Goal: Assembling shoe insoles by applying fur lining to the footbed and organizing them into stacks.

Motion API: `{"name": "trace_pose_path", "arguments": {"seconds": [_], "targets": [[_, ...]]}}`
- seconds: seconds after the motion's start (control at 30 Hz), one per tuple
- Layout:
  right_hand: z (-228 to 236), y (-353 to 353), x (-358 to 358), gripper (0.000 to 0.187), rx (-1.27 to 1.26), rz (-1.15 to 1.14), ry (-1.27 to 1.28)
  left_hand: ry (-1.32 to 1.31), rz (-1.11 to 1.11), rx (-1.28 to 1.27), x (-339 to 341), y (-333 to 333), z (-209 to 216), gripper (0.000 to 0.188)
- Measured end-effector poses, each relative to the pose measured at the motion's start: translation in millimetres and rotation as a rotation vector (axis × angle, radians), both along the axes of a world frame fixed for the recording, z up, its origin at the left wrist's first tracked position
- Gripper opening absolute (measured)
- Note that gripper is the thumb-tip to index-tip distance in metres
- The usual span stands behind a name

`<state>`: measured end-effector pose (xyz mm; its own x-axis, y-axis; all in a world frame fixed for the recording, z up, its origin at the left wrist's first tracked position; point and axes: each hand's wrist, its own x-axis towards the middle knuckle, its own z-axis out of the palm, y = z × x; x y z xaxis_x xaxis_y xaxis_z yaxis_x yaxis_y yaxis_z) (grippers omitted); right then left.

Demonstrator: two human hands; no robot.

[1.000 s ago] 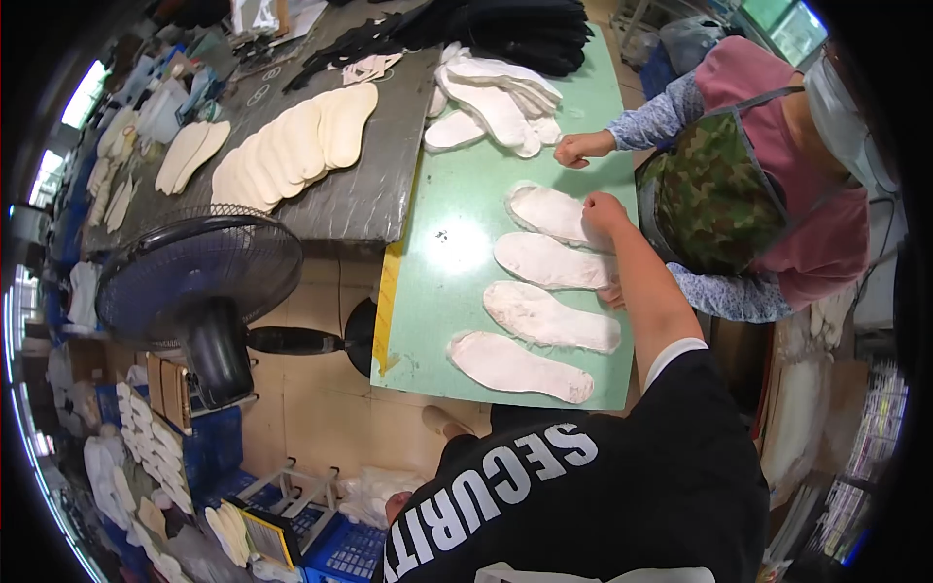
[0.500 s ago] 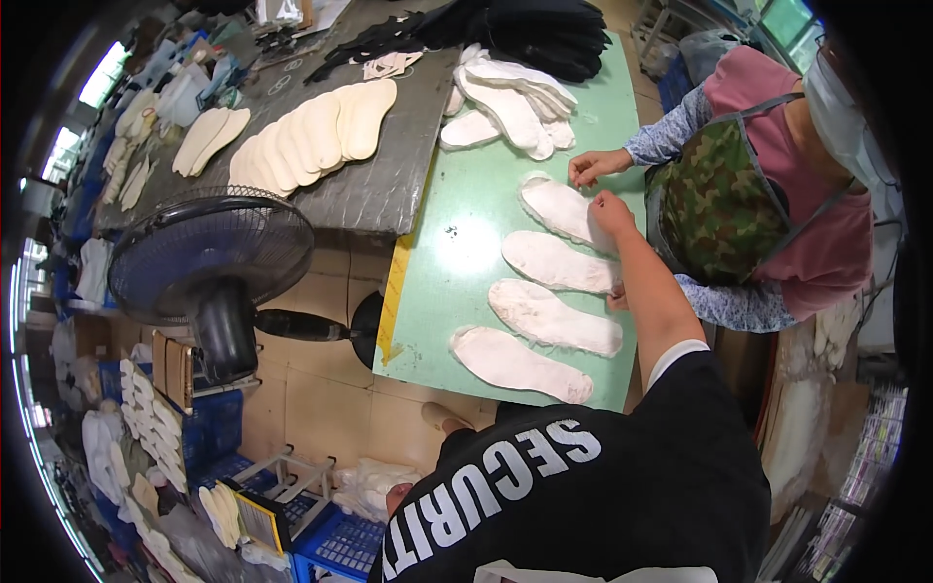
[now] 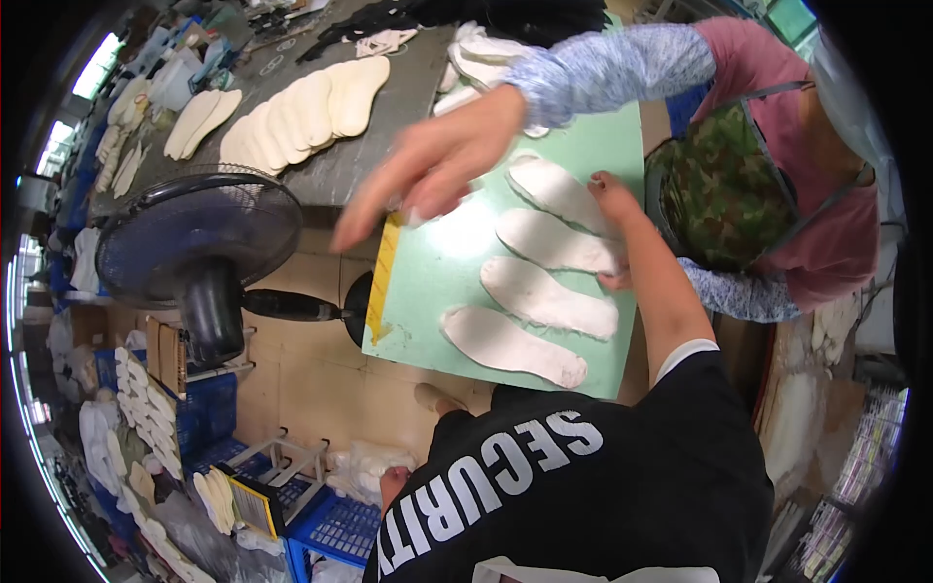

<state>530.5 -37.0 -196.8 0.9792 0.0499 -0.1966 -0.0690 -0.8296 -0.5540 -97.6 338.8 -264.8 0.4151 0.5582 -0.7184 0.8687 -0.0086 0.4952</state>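
Note:
Several white insole-shaped pieces [image 3: 546, 296] with ragged edges lie in a slanting column on the green tabletop [image 3: 408, 325]. My right hand [image 3: 612, 194] is at the right end of the farthest insole [image 3: 554, 185], its fingers curled closed; whether they pinch its edge is hidden. Low at my left side, beside my black shirt, only part of my left hand [image 3: 394, 478] shows, and its fingers are not clear. A co-worker's outstretched hand [image 3: 437, 160], blurred, hangs over the table's left part. That person's other hand [image 3: 614, 280] touches the right end of a nearer insole.
The co-worker in a camouflage apron [image 3: 724, 219] stands at the table's right edge. A dark table [image 3: 389, 121] adjoins at the left, with a fanned row of cream insoles [image 3: 311, 112]. A black fan [image 3: 199, 243] stands left; blue crates [image 3: 340, 520] sit below it.
The co-worker's far hand has swung left from beside the farthest insole, across the table. My right hand has shifted slightly farther away. The whole view has moved a little.

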Motion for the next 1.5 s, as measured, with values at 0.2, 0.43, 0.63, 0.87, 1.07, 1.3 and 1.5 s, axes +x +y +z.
{"name": "trace_pose_path", "arguments": {"seconds": [0.2, 0.43, 0.63, 0.87, 1.07, 1.3, 1.5], "targets": [[4, -80, -17, 0.045, -0.099, 0.124, 0.030, -0.271, -0.141, 0.011, 141, -11, 87, 0.017], [35, -89, -75, 0.048, -0.252, 0.090, 0.075, -0.432, -0.331, -0.276, 219, -38, 93, 0.014], [65, -74, -85, 0.048, -0.208, 0.063, 0.085, -0.466, -0.513, -0.725, 286, -97, 110, 0.021], [30, -64, -41, 0.042, -0.123, 0.054, -0.073, -0.253, -0.270, -1.241, 320, -195, 130, 0.036], [3, -68, -17, 0.046, -0.032, 0.050, 0.115, -0.219, 0.394, -1.317, 346, -272, 90, 0.026], [10, -73, -32, 0.028, 0.245, 0.043, 0.411, -0.179, 0.690, -1.015, 362, -304, 76, 0.011], [27, -80, -44, 0.047, 0.476, -0.016, 0.715, -0.200, 0.682, -0.946, 363, -311, 77, 0.013]]}}
